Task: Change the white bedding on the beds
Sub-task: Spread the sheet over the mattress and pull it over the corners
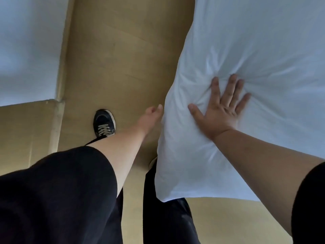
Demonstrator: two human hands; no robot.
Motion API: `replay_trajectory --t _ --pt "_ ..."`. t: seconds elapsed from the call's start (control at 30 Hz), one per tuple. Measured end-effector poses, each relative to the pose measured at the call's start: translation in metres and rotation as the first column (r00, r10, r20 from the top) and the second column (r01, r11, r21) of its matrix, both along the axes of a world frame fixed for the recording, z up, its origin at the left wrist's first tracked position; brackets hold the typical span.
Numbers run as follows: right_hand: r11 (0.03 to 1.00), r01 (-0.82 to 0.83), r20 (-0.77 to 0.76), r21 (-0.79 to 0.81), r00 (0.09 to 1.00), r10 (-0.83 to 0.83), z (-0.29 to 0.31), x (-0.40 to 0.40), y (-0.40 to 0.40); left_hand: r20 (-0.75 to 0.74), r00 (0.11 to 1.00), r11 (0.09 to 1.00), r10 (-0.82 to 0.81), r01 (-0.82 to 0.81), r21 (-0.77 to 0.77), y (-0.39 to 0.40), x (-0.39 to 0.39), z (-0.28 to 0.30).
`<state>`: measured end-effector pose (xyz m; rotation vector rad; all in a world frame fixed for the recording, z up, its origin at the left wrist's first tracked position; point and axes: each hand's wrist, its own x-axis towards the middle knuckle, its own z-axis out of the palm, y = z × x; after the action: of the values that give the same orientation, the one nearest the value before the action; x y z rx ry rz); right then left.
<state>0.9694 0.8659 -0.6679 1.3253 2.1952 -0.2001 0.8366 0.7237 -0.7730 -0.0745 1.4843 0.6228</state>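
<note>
1. Tan wooden flooring (114, 55) fills the gap between two white surfaces, and you stand on it looking straight down.
2. Your right fingers (228, 90) are spread wide and straight, pressed flat into white cloth so that creases fan out from the fingertips.
3. Your right hand (217, 111) holds nothing by a curl; it pushes palm-down against the pillow (228, 67), which stands on end and hangs past your right leg.
4. Your left hand (152, 116) sits at the pillow's left edge with the thumb up; the fingers go behind the cloth, so I cannot tell whether they pinch it or only steady it.
5. Between the two hands the pillow is carried off any bed, its lower corner near your trousers (167, 217).
6. It looks cased in smooth white fabric, though I cannot tell whether that case is fresh or due for stripping.
7. At upper left, a bed (26, 50) shows a flat white top on a pale wooden frame (58, 106); whether it is bare mattress or made-up sheet is too blurred to say.
8. Your dark shoe (104, 123) is planted on the floor beside that frame.
9. My judgement: you are partway through, handling a pillow, with no finished bed visible.
10. Still ahead, as far as can be judged: setting this pillow down and dressing the beds.
</note>
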Motion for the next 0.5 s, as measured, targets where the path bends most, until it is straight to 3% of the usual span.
replay_trajectory --t 0.13,0.2,0.27,0.37,0.5 --pt "1.000 0.012 -0.003 0.006 1.000 -0.012 -0.004 0.002 0.001 0.252 0.959 0.979 0.128 -0.163 0.120 0.029 0.016 -0.022" --pt "1.000 0.021 -0.015 0.011 1.000 -0.021 -0.004 0.003 0.001 0.260 0.955 0.973 0.142 -0.183 0.141 0.041 0.020 -0.021" --pt "1.000 0.030 -0.020 0.003 0.999 -0.030 -0.004 0.000 0.001 0.032 0.985 0.981 0.169 -0.171 0.090 0.045 0.012 -0.014" --pt "0.997 0.063 -0.037 -0.040 0.997 -0.065 0.008 -0.007 -0.001 -0.329 0.929 0.985 0.171 -0.159 0.065 0.035 -0.020 0.019" --pt "0.994 0.109 -0.329 0.002 0.939 -0.103 0.045 -0.010 -0.001 -0.382 0.878 0.957 0.290 -0.263 0.121 -0.018 -0.068 0.069"
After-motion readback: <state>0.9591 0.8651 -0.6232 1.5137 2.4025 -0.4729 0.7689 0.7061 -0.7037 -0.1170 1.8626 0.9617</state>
